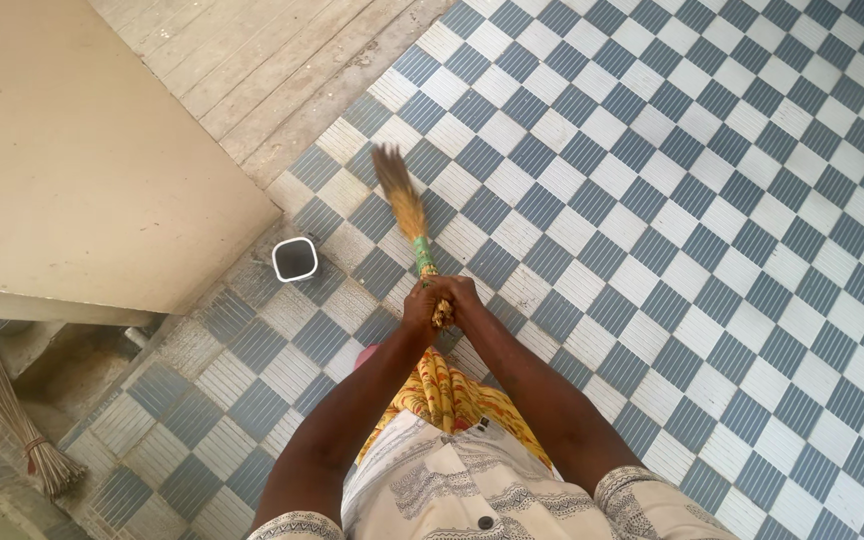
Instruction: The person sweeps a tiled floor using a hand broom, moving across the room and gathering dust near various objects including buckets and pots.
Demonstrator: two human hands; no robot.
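Both of my hands grip the handle end of a short grass broom (407, 215). My left hand (420, 308) and my right hand (460, 298) are clasped together around it, right in front of my body. The broom has a green band near the handle, and its straw-coloured bristles are blurred over the blue and white checkered tile floor (652, 200), pointing away from me and to the left. My arms reach straight out from a patterned white top over yellow cloth.
A beige wall or door panel (82, 160) fills the upper left. A small square white-rimmed container (295, 259) sits on the tiles by its corner. A second bundle broom (12, 420) lies at the lower left. Bare concrete (282, 60) borders the tiles at the top.
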